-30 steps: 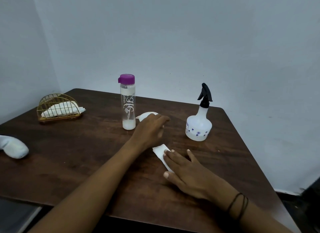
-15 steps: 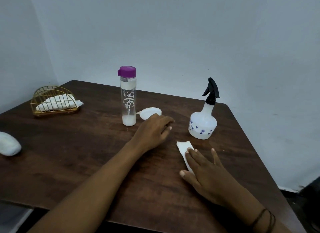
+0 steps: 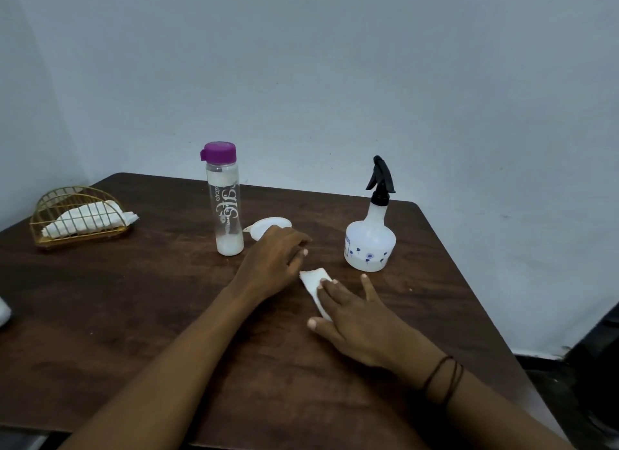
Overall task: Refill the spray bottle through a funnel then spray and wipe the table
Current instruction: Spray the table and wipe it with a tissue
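The folded tissue (image 3: 315, 287), its long axis toward the spray bottle (image 3: 370, 245), is pressed flat beneath the right hand (image 3: 355, 319); the left hand (image 3: 273, 262) rests loosely curled beside it, grasping nothing.

- White plastic spray bottle (image 3: 370, 245) w/ black trigger head: upright, capped, far right on dark wooden table (image 3: 134, 315).
- White plastic funnel (image 3: 268, 226): lying far centre, partly hidden.
- Folded white tissue (image 3: 315, 285): flat on table, near centre.
- Clear bottle w/ purple cap (image 3: 225, 198): upright, left of funnel, little white liquid at bottom.
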Action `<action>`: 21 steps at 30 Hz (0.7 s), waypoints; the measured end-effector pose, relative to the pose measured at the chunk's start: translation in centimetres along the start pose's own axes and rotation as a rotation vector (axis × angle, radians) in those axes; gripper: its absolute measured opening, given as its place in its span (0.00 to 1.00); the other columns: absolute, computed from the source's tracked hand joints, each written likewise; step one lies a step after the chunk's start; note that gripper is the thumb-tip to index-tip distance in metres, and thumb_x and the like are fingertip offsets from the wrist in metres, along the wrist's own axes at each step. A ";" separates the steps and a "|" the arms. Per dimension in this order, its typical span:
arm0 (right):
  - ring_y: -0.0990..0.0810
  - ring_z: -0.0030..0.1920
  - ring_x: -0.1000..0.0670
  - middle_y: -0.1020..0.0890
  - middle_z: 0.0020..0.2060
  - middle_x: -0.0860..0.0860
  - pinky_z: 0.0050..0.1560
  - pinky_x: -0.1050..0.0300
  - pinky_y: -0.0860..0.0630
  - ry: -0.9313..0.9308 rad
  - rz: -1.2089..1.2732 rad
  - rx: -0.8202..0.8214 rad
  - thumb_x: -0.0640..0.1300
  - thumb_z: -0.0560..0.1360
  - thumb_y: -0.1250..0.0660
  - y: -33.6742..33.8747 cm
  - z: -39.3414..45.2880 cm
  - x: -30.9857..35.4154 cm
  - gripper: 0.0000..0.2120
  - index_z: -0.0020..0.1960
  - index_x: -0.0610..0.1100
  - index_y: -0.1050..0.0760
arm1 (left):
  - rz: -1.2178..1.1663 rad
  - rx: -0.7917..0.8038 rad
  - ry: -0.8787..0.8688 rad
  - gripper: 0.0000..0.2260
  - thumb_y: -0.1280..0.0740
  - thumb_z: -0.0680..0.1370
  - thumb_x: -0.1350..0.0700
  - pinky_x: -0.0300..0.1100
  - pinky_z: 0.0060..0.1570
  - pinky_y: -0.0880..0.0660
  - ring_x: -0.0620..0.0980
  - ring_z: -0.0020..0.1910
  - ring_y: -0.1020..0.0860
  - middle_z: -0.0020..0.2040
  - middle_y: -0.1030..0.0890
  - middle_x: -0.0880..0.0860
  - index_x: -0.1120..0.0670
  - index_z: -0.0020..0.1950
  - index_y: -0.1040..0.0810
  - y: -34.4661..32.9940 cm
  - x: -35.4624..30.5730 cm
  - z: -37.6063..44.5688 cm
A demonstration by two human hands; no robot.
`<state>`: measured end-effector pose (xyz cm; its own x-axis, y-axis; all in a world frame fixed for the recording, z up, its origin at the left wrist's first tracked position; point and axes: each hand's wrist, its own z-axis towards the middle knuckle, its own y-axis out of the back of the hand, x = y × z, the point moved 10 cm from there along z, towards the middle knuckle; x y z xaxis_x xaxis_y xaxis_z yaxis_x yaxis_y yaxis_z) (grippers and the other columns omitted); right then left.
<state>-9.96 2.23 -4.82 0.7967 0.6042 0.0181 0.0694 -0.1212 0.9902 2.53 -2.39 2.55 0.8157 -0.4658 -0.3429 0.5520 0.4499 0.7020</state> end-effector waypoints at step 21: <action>0.56 0.80 0.50 0.52 0.81 0.47 0.76 0.37 0.66 0.105 0.018 0.007 0.68 0.76 0.65 -0.5 -2.4 4.0 0.41 0.81 0.43 0.53 | -0.024 0.023 -0.025 0.07 0.32 0.77 0.56 0.45 0.44 0.24 0.46 0.49 0.24 0.49 0.17 0.47 0.52 0.54 0.19 -0.7 -0.6 0.1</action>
<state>-8.29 6.57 -4.90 0.7305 0.6810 0.0509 0.0599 -0.1381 0.9886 1.63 -2.51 2.35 0.7976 -0.4954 -0.3441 0.5669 0.4206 0.7083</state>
